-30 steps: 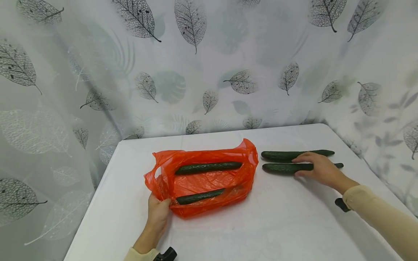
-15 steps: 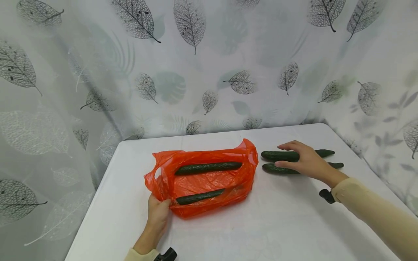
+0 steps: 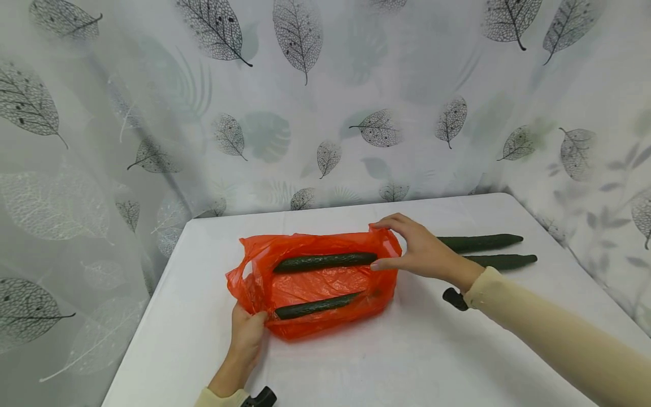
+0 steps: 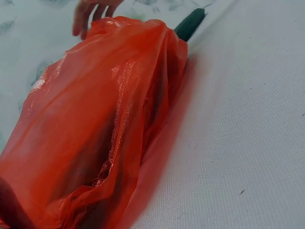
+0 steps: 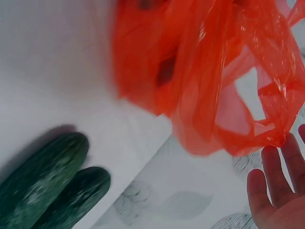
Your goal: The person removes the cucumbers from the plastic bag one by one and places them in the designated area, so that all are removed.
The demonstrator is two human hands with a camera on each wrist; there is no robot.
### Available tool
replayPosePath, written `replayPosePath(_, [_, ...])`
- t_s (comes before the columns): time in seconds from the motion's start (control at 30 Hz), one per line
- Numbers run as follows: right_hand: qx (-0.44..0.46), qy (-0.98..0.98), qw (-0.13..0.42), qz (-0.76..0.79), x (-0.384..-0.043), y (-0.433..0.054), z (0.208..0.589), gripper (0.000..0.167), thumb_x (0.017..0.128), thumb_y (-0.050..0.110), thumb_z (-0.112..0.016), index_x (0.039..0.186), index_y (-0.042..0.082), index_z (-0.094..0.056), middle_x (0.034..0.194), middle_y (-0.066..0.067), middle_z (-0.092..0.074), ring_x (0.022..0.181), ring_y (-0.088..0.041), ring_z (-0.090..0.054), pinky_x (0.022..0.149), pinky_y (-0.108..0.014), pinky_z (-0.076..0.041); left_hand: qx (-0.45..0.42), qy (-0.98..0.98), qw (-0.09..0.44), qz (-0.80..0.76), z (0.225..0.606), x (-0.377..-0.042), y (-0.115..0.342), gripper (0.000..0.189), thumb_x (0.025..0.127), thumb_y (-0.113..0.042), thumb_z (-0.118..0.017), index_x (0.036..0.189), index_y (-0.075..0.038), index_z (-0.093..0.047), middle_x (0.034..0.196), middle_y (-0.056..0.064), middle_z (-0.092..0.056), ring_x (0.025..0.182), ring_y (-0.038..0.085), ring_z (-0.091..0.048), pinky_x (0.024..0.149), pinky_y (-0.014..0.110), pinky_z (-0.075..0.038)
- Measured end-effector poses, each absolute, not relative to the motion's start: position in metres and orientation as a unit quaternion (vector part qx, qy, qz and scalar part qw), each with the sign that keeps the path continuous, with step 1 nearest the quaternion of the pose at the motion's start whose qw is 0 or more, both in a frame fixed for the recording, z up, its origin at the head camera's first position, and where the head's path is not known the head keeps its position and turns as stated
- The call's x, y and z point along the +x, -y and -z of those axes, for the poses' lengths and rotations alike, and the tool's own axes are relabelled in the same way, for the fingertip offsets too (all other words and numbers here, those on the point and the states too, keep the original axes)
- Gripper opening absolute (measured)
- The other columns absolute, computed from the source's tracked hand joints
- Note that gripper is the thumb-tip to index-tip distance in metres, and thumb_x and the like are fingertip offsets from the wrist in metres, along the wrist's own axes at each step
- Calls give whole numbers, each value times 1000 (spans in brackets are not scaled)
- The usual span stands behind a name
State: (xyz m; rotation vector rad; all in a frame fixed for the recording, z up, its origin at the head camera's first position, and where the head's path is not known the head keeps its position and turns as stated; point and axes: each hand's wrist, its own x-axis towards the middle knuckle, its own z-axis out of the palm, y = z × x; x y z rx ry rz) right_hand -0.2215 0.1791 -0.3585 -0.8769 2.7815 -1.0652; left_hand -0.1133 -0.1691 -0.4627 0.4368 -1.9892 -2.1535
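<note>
A red plastic bag (image 3: 315,280) lies spread on the white table, its mouth facing up. Inside it are two cucumbers, one at the back (image 3: 325,262) and one at the front (image 3: 317,306). My left hand (image 3: 245,334) grips the bag's near left edge between thumb and fingers. At the bag's right end is my right hand (image 3: 424,250), thumb and fingers spread; in the right wrist view its fingertips (image 5: 270,155) are right at the bag's handle loop. Two more cucumbers, a back one (image 3: 483,242) and a front one (image 3: 506,262), lie partly hidden behind the right hand.
The white table (image 3: 366,367) ends at a back edge close to a leaf-patterned curtain (image 3: 325,102). That curtain also hangs along the left and right sides. In the left wrist view, one cucumber tip (image 4: 190,24) pokes out past the bag.
My right hand has moved left from the two loose cucumbers to the bag's right end. Those cucumbers stay where they were, and my left hand keeps its grip on the bag.
</note>
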Motion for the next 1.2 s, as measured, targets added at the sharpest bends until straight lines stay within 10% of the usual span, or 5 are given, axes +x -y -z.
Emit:
replayPosePath(0.73, [-315, -847, 131, 407, -209, -77, 368, 90, 71, 57, -86, 147, 29, -47, 137, 15, -50, 131, -13, -45, 107, -44, -42, 122, 677, 89, 721, 465, -110, 166, 66, 83, 19, -41, 147, 6, -35, 142, 22, -49, 127, 33, -46, 101, 23, -44])
replayPosePath(1.2, [-234, -835, 206, 454, -207, -56, 374, 77, 83, 56, -77, 144, 18, -49, 130, 0, -58, 120, -24, -56, 99, -40, -48, 127, 681, 75, 717, 465, -112, 168, 64, 84, 19, -40, 146, 6, -35, 142, 22, -48, 129, 34, -46, 102, 24, -44])
